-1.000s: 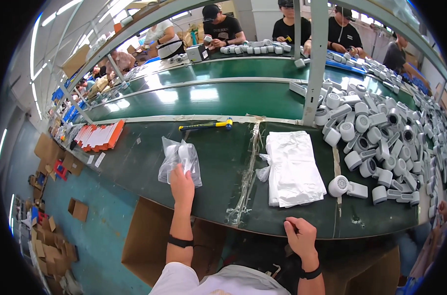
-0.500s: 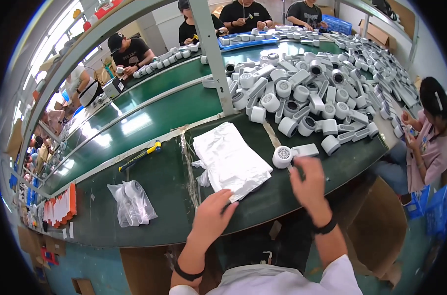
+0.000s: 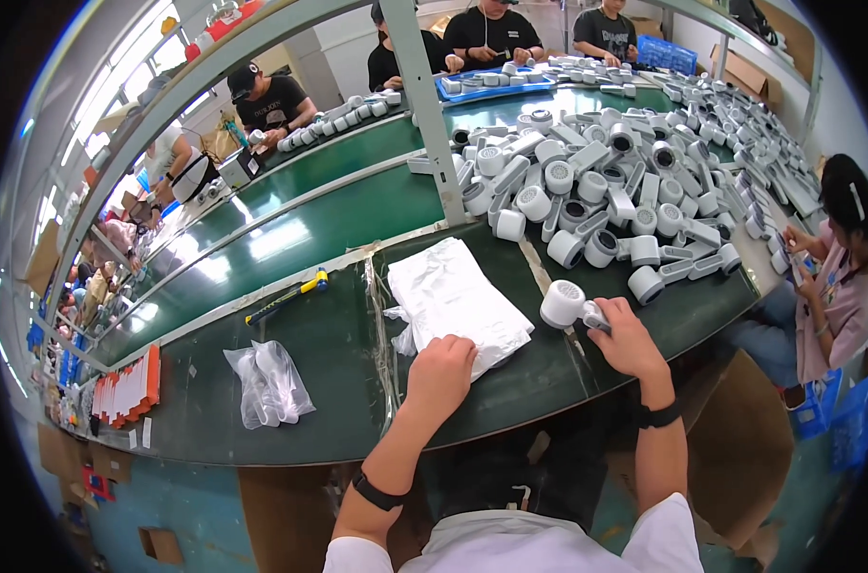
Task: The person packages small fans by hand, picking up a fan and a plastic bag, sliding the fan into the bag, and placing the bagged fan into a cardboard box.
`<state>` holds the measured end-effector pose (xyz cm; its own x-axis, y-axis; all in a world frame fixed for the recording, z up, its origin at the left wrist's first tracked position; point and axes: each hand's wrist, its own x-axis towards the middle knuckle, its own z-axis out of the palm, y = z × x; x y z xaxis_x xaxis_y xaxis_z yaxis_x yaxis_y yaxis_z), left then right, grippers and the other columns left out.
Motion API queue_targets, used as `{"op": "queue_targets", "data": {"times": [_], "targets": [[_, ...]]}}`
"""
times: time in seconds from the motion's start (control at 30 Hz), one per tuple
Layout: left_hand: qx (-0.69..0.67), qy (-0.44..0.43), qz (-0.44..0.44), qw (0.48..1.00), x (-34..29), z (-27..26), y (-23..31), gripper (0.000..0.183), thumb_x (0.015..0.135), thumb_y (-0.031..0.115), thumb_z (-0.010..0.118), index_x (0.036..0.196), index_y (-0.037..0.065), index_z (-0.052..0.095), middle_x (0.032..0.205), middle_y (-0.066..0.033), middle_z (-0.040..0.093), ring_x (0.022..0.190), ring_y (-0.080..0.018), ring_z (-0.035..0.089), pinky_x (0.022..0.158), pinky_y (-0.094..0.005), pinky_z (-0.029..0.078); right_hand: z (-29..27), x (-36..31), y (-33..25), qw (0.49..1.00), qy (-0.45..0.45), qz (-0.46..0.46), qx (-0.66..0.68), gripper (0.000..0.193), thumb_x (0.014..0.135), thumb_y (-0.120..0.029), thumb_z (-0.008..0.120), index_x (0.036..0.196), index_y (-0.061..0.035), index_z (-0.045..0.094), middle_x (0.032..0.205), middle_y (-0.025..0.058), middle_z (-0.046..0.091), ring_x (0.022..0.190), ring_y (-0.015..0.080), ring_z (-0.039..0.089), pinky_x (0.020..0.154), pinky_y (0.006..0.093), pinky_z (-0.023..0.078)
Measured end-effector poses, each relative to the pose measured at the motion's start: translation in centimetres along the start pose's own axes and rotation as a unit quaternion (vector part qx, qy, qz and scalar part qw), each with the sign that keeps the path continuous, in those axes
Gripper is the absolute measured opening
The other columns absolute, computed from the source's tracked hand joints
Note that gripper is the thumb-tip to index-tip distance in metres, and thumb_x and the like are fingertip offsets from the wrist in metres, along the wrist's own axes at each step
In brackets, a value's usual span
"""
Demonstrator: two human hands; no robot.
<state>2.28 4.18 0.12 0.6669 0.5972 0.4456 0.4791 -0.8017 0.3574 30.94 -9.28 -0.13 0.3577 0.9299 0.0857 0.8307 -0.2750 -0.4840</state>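
A white, round-headed hair dryer [image 3: 562, 304] with a grille and a grey handle is at the right of the stack. My right hand [image 3: 632, 342] has its fingers closed around the handle, and the head points left. A stack of flat white plastic bags [image 3: 458, 301] lies on the dark green bench in front of me. At the stack's near edge my left hand [image 3: 441, 377] is curled, its fingertips pinching the top bag; the thumb is partly hidden. Beyond the stack is a large heap of similar hair dryers [image 3: 587, 186].
Left of the stack lie a clear bag with dryers [image 3: 267, 384], a yellow-and-black hammer [image 3: 288, 296] and orange-and-white boxes [image 3: 128, 384]. A metal post [image 3: 436, 124] rises at the bench's far edge. Co-workers sit across the belt, and one person [image 3: 830, 277] sits at the right.
My right hand has closed on the hair dryer's handle and turned it toward me. My left hand has moved up and right onto the bag stack's edge, its fingers now curled.
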Motion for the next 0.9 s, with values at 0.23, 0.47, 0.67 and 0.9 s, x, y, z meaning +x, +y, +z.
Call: {"op": "queue_targets", "data": {"times": [0.23, 0.47, 0.67, 0.9], "targets": [[-0.105, 0.039, -0.071, 0.991, 1.4, -1.0, 0.9, 0.015, 0.09, 0.013, 0.065, 0.098, 0.0, 0.067, 0.09, -0.0158, 0.067, 0.086, -0.0355, 0.063, 0.076, -0.0409, 0.051, 1.6, -5.3, -3.4, 0.792, -0.02, 0.097, 0.603, 0.036, 0.09, -0.012, 0.055, 0.123, 0.0021, 0.054, 0.096, 0.0093, 0.066, 0.071, 0.0156, 0.064, 0.062, 0.0288, 0.054], [0.024, -0.024, 0.009, 0.999, 1.1, -1.3, 0.5, 0.014, 0.088, 0.014, 0.068, 0.097, 0.003, 0.069, 0.088, -0.0146, 0.067, 0.085, -0.0337, 0.063, 0.074, -0.0411, 0.052, 4.3, -7.9, -6.9, 0.816, -0.094, 0.072, 0.565, 0.033, 0.092, -0.011, 0.064, 0.122, 0.0008, 0.059, 0.092, 0.0053, 0.067, 0.072, 0.0115, 0.064, 0.062, 0.0258, 0.053], [-0.144, 0.044, -0.055, 0.987, 1.4, -1.3, 1.1, 0.012, 0.089, 0.012, 0.067, 0.095, 0.001, 0.069, 0.087, -0.0158, 0.068, 0.078, -0.0331, 0.065, 0.07, -0.0385, 0.052, 4.4, -8.7, -8.1, 0.807, -0.135, 0.114, 0.564, 0.039, 0.091, -0.017, 0.068, 0.125, 0.0, 0.058, 0.085, 0.0021, 0.064, 0.07, 0.0083, 0.061, 0.06, 0.0246, 0.05], [-0.278, 0.023, -0.126, 0.952, 0.8, -2.1, 2.1, 0.01, 0.091, 0.008, 0.065, 0.096, -0.001, 0.067, 0.084, -0.0122, 0.068, 0.07, -0.0198, 0.064, 0.066, -0.0296, 0.05, 3.0, -8.6, -9.1, 0.816, -0.238, 0.049, 0.525, 0.074, 0.089, -0.011, 0.069, 0.151, -0.0083, 0.028, 0.088, 0.0077, 0.068, 0.069, 0.0114, 0.063, 0.062, 0.0267, 0.053]]}}
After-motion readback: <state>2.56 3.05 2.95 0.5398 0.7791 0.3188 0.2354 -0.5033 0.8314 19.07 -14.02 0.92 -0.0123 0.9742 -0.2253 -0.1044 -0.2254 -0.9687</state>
